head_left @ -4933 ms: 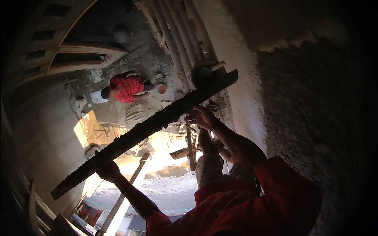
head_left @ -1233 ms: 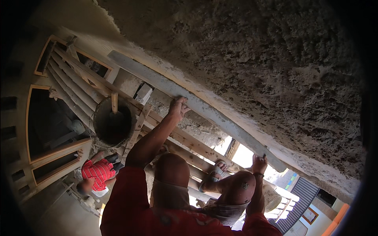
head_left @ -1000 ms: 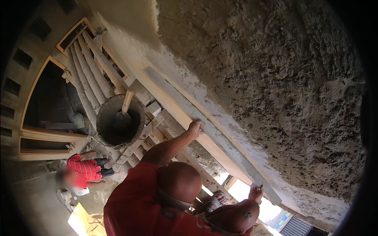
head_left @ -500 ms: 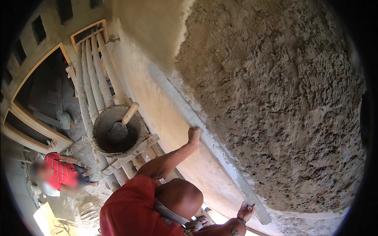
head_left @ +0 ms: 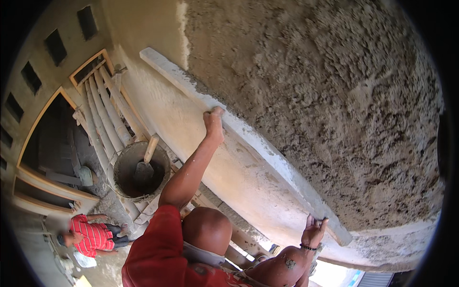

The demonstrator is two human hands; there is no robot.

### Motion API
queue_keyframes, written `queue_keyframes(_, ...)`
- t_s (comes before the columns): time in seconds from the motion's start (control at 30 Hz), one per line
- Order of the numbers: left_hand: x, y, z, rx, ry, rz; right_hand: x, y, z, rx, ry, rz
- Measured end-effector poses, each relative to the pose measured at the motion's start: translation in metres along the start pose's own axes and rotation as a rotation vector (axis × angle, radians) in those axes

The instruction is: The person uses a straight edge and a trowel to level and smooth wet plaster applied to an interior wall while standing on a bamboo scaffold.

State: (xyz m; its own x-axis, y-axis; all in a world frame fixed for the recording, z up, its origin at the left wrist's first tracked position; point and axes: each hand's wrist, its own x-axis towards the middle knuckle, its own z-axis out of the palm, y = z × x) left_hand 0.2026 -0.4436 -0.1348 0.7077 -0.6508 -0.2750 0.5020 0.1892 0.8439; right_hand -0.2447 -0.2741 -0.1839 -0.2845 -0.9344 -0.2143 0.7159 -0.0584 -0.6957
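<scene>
A long grey straightedge bar (head_left: 258, 149) lies diagonally against the wall, along the lower edge of rough wet plaster (head_left: 319, 98). My left hand (head_left: 213, 122) grips the upper-middle of the bar, fingers curled on its edge. My right hand (head_left: 313, 231), with a dark bracelet at the wrist, is closed on the bar near its lower right end. Smoother pale wall (head_left: 233, 178) shows below the bar. My bent knees are close under my arms.
A mortar bucket (head_left: 126, 182) with a wooden-handled tool (head_left: 149, 153) rests on a scaffold of poles (head_left: 109, 114) to my left. Beyond, window frames (head_left: 40, 191) line a wall. Another person in a red striped shirt (head_left: 88, 237) is on the floor below, at lower left.
The bar, held in both hands, has moved from over the scaffold onto the wall and then up along the plaster's edge. My view has turned toward the wall.
</scene>
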Motion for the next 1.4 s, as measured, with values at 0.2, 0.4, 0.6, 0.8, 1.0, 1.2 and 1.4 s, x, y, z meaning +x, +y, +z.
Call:
queue_keyframes(0.2,0.010,-0.020,-0.008,0.091,-0.161,-0.162,0.014,-0.004,-0.032,0.045,0.021,-0.071)
queue_keyframes(0.4,-0.044,-0.072,-0.016,0.027,-0.304,-0.201,0.029,-0.022,-0.082,0.075,0.117,-0.140)
queue_keyframes(0.6,-0.048,-0.111,-0.020,0.113,-0.167,-0.147,0.028,-0.037,-0.104,0.029,0.158,-0.249)
queue_keyframes(0.8,-0.045,-0.007,0.010,0.117,-0.106,-0.087,0.005,-0.046,0.003,-0.033,0.164,-0.317)
queue_keyframes(1.0,-0.057,-0.006,0.014,0.133,-0.162,-0.071,0.009,-0.050,-0.003,-0.025,0.175,-0.360)
queue_keyframes(1.2,-0.082,-0.005,0.021,0.154,-0.263,-0.135,0.024,-0.088,-0.017,-0.052,0.181,-0.423)
queue_keyframes(1.4,-0.113,-0.032,0.038,-0.137,-0.268,-0.160,0.021,-0.132,-0.076,-0.256,0.201,-0.456)
